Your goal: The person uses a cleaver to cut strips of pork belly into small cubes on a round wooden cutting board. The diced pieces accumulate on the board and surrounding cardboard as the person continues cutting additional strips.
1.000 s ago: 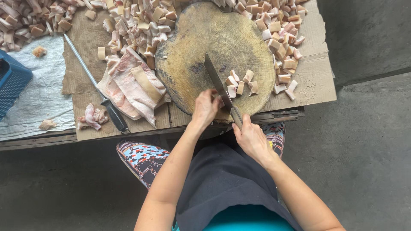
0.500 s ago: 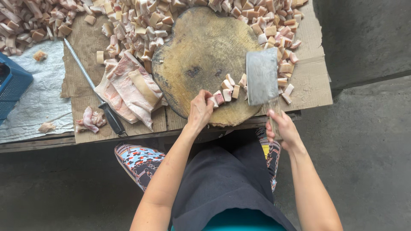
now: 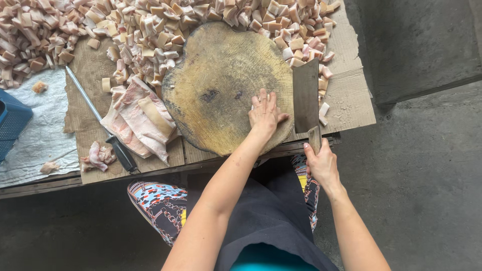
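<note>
My left hand [image 3: 264,115] lies palm down on the right part of a round wooden chopping block [image 3: 221,85], covering small cut pieces. My right hand [image 3: 320,161] grips the wooden handle of a cleaver [image 3: 306,96], whose broad blade lies flat at the block's right edge, just right of my left hand. A big heap of diced meat cubes [image 3: 150,27] runs along the far side of the block. Slabs of raw pork skin and fat [image 3: 138,118] lie left of the block.
A sharpening steel with a black handle [image 3: 98,120] lies left of the slabs on cardboard [image 3: 351,90]. A blue basket [image 3: 11,120] sits at the far left on white sacking. Meat scraps [image 3: 98,156] rest near the table's front edge. Grey concrete floor lies to the right.
The cleaver went from cutting at the block's near edge to lying flat at its right side. My left hand moved up and spread flat over the cut pieces.
</note>
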